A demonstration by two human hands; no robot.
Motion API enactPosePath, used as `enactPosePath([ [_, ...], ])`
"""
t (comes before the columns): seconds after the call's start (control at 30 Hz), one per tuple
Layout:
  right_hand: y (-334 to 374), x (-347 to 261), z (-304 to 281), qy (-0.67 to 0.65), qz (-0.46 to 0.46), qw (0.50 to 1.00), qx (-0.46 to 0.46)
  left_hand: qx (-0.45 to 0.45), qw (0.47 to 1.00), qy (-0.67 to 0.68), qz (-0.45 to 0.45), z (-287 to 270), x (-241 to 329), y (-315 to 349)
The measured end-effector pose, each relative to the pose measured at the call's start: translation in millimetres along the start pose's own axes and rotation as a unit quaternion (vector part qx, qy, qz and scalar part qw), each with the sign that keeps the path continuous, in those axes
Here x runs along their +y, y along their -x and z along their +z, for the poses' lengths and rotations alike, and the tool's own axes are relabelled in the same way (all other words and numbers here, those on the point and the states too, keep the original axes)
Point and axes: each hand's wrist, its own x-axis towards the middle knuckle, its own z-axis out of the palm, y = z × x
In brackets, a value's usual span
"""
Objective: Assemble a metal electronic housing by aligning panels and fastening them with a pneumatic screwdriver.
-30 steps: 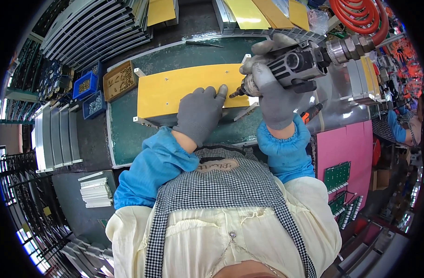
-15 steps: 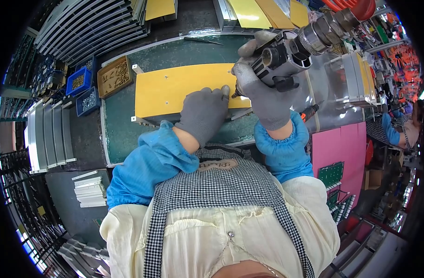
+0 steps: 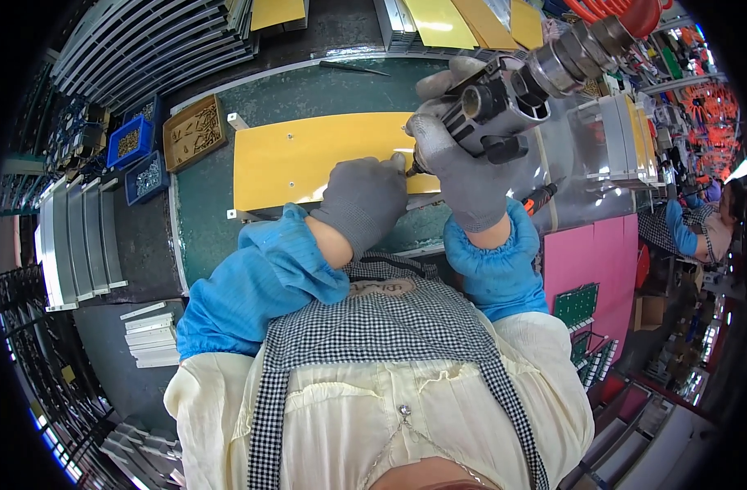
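Note:
A yellow rectangular panel (image 3: 324, 151) with small screws in its face lies in front of me on the green bench mat. My right hand (image 3: 463, 167), in a grey glove, is wrapped round a black and silver pneumatic screwdriver (image 3: 492, 106). The tool's tip points down at the panel's right part. My left hand (image 3: 363, 196), also gloved in grey, rests on the panel's near edge with its fingers curled. Its thumb and forefinger are close to the tool's tip. Whatever those fingers pinch is hidden.
Left of the panel stand a brown box of screws (image 3: 195, 135) and blue bins (image 3: 130, 140) of small hardware. Curved metal strips (image 3: 157, 49) are stacked at the back left. A second screwdriver (image 3: 541, 198) lies at the right, near a pink sheet (image 3: 581, 253) with green circuit boards (image 3: 576, 305).
The whole scene has shifted slightly left in view. My left hand sits a little closer to the screwdriver's tip. The right hand keeps its grip on the tool over the same part of the panel.

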Motion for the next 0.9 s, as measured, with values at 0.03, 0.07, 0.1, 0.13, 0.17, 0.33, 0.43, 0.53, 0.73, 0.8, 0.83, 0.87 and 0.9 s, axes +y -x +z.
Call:
enactPosePath([
  [0.03,0.5,0.0,1.0,0.000,-0.001,1.000,0.001,-0.028,1.000,0.003,-0.010,-4.0,0.2,-0.4],
  [0.07,1.0,-0.1,2.6,-0.013,0.011,1.000,0.010,-0.056,0.998,0.005,-0.019,-6.1,0.4,-0.4],
  [0.1,0.6,-1.6,3.5,-0.027,0.022,0.999,0.018,-0.054,0.998,0.003,-0.019,-3.0,0.0,0.5],
  [0.13,0.3,-5.0,2.3,-0.027,0.019,0.999,0.019,-0.003,1.000,-0.004,-0.010,5.0,-0.7,1.7],
  [0.17,0.0,-10.4,-0.9,-0.038,0.051,0.998,0.025,0.049,0.999,-0.011,0.000,11.5,0.0,2.9],
  [0.33,-17.9,-40.6,-41.5,-0.106,0.004,0.991,0.086,0.058,0.998,-0.020,0.008,8.5,-1.7,7.5],
  [0.43,-35.0,-67.1,-66.4,-0.087,-0.040,0.982,0.163,0.062,0.998,-0.015,0.022,3.7,-1.9,11.0],
  [0.53,-34.4,-27.2,-110.8,0.039,0.095,0.983,0.150,0.067,0.998,-0.007,0.022,3.4,-5.3,13.2],
  [0.73,22.9,106.4,-148.6,0.457,0.236,0.857,0.020,0.085,0.995,0.043,0.022,-4.8,-6.4,22.0],
  [0.8,40.1,133.6,-147.2,0.454,0.329,0.828,0.003,0.107,0.992,0.065,0.022,-8.5,-14.3,22.9],
  [0.83,44.4,145.8,-147.7,0.450,0.329,0.830,0.005,0.115,0.990,0.082,0.000,-13.4,-17.1,23.8],
  [0.87,47.7,157.7,-149.3,0.492,0.366,0.789,-0.024,0.122,0.987,0.099,-0.022,-16.8,-18.6,22.6],
  [0.9,53.7,170.7,-148.6,0.532,0.400,0.745,-0.058,0.120,0.988,0.097,-0.026,-16.7,-20.4,20.1],
])
